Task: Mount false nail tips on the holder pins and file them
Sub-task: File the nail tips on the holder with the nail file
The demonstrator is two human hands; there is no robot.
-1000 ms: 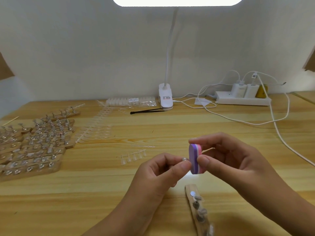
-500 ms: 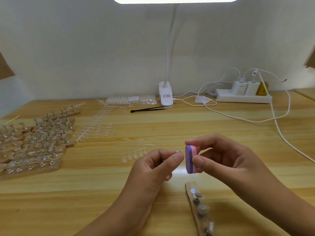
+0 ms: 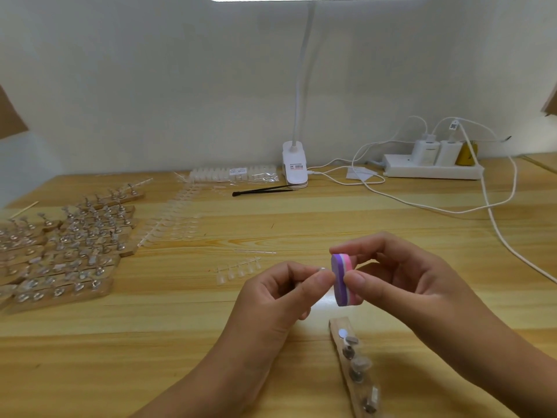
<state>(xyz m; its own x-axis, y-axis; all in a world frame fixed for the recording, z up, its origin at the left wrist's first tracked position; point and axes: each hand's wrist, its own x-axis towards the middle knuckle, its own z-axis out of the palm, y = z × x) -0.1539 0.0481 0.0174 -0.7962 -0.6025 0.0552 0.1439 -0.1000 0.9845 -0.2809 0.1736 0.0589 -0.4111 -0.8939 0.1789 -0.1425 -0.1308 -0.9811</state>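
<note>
Nail tip (image 3: 322, 269), clear and tiny, is pinched between thumb and forefinger of the left hand (image 3: 280, 300), up above the wooden table (image 3: 180, 342) and right at the purple face of the buffer block (image 3: 342, 280). The right hand (image 3: 401, 276) grips that block, thumb in front, fingers over the top. Just below lies a wooden holder strip (image 3: 339, 324), its pins carrying tips. More pin strips (image 3: 60, 251) crowd the table's left.

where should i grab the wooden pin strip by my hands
Pinch the wooden strip by its long side edges at the bare far end, coming from above: it lies flat, and pins with nail tips crowd the rest of its top.
</note>
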